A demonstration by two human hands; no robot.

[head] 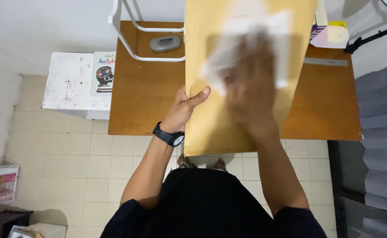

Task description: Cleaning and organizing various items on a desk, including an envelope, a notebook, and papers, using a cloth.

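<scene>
Large brown paper envelope [211,119], held upright over the front edge of the wooden counter [325,105], its lower corner hanging past the counter towards the person's body. A white sheet of paper [246,48] lies against the envelope's upper face, blurred by motion, so its edges are uncertain.

Left hand [182,110]: grip closed on the envelope's left edge, thumb on the front, fingers hidden behind; a black wristwatch [169,135] sits on the wrist. Right hand [250,83]: pressed flat on or just over the envelope and touching the white sheet; it is too blurred to tell whether its grip is closed on the paper or merely laid open upon it.

Judged from this arrangement, the handling goes best if the left hand keeps the envelope steady and flat while the right hand moves the sheet squarely, avoiding a creased corner.

Surroundings: a grey oval device [165,43] and a white tubular frame [129,31] on the counter's far left; a grey ruler [325,61] and a small white carton [330,35] to the right. Beside the counter, a low white cabinet [70,83] carries a book [103,72]. Pale tiled floor [70,158] below; bottles in a wire rack [1,183] at far left.
</scene>
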